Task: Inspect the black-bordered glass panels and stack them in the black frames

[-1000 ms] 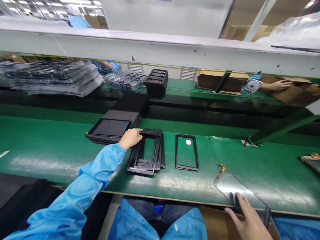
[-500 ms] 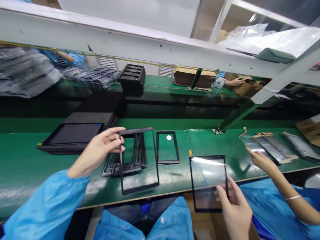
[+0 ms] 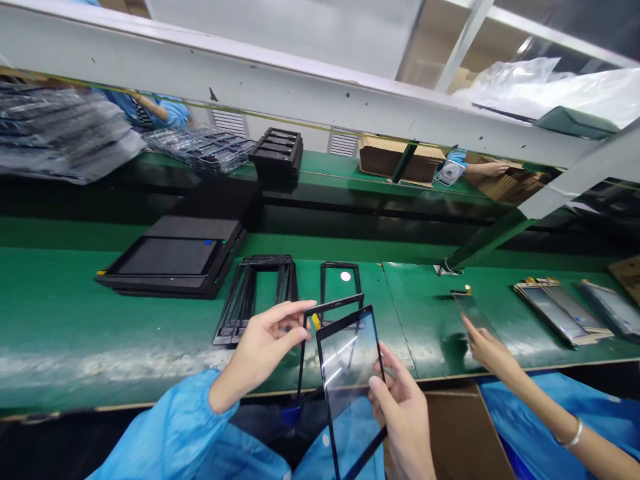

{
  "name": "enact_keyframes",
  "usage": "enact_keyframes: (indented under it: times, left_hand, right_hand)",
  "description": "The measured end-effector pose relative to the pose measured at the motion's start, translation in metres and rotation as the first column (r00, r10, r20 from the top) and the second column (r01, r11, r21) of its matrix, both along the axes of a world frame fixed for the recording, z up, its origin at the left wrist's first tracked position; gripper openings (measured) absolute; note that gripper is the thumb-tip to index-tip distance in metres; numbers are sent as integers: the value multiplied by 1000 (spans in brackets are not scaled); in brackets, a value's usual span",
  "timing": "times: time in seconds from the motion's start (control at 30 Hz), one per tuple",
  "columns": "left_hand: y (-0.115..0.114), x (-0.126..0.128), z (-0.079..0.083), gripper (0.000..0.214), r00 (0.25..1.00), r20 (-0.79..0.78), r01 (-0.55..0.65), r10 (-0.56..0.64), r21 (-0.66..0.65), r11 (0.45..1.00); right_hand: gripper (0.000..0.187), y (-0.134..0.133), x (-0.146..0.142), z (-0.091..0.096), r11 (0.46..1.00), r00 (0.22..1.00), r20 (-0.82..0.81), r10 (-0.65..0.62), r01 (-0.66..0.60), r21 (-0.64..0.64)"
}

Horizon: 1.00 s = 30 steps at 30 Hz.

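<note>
Between thumb and fingers, my left hand (image 3: pixel 270 343) pinches the upper left of a thin black tablet frame (image 3: pixel 301 363). My right hand (image 3: pixel 403 407) grips the right edge of a clear glass touch panel (image 3: pixel 350 373) with a black border, tilted in front of that frame and hiding much of it. A yellow tab (image 3: pixel 316 321) shows at the panel's top left corner. Whether panel and frame touch, I cannot tell. Behind my hands a stack of black frames (image 3: pixel 235 300) lies on the green bench (image 3: pixel 165 347), with another frame (image 3: pixel 324 283) to its right.
A pile of black trays (image 3: pixel 165 287) with a dark panel on top sits at the left. On the right, a co-worker's hand (image 3: pixel 487 347) touches a glass panel (image 3: pixel 470 313), near several stacked screens (image 3: pixel 555 310). A slanted post (image 3: pixel 480 237) rises from the bench.
My two hands have come together: the left moved right with the frame, the right moved left with the glass panel, which now overlaps the frame. The co-worker's panel has moved left.
</note>
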<state>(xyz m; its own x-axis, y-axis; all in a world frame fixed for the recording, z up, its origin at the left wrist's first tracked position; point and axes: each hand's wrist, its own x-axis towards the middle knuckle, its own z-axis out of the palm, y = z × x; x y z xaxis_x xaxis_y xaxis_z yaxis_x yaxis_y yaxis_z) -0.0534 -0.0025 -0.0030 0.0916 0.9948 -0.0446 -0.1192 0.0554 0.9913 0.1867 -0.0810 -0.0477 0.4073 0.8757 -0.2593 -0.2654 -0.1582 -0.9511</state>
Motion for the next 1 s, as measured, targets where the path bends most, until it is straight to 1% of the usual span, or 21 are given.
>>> enact_keyframes:
  times: [0.17, 0.27, 0.37, 0.47, 0.6, 0.8, 0.9, 1.0]
  left_hand:
    - [-3, 4, 6, 37, 1000, -4, -30, 30, 10, 1000]
    - [-5, 6, 6, 36, 1000, 25, -19, 19, 3, 1000]
    - [-6, 8, 3, 39, 996, 83, 15, -11, -40, 999]
    - [-7, 10, 1, 45, 993, 118, 42, -30, -103, 994]
    - [-8, 11, -2, 49, 990, 136, 40, -21, -143, 989]
    - [-8, 10, -12, 49, 987, 162, 37, -9, -171, 985]
    - [-8, 9, -15, 49, 984, 179, 39, -9, -169, 985]
    - [-7, 9, -15, 48, 982, 187, 41, -9, -167, 985]
  right_hand:
    - [57, 1, -1, 0, 999, 998, 39, 48, -48, -12]
    - [58, 0, -3, 0, 999, 998, 46, 35, -35, 4]
    - [64, 0, -8, -1, 999, 998, 58, 4, -6, 49]
    - [64, -1, -12, -2, 998, 996, 84, 4, -10, 67]
    - [62, -3, -13, -6, 999, 990, 140, 8, -14, 40]
    - [73, -7, -11, -12, 998, 973, 222, 64, -67, 9]
    - [71, -8, -9, -15, 998, 973, 221, 61, -66, 12]
    - [65, -8, -6, -16, 997, 973, 216, 75, -80, 14]
